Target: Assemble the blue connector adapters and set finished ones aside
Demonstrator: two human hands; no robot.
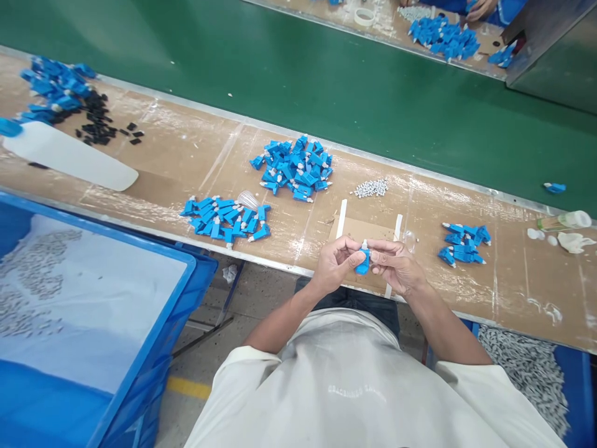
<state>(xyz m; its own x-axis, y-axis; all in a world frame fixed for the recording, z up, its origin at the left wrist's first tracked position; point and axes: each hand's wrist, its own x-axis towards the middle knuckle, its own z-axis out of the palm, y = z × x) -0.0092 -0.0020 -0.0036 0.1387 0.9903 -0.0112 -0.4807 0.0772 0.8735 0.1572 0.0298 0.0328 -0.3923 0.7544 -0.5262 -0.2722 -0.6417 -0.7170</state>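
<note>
In front of my body, over the table's near edge, a small blue plastic piece with a white tip point(362, 262) is held upright. My left hand point(336, 261) is closed on its left side, thumb against the front. My right hand point(397, 266) pinches it from the right; whether a smaller part is between those fingers cannot be made out. Beneath the hands lies a cardboard sheet point(368, 231) with white tape strips. Just beyond it is a small pile of grey-white parts point(371, 188). Similar blue pieces form a heap point(296, 167) to the left and a smaller group point(464, 244) to the right.
Another blue group point(228, 218) lies near the front edge. At far left are black parts point(97, 118) and a white paddle-like blade point(69, 154). Blue bins point(186, 274) stand below. A green belt point(280, 81) runs behind; a co-worker's hand point(482, 9) shows beyond.
</note>
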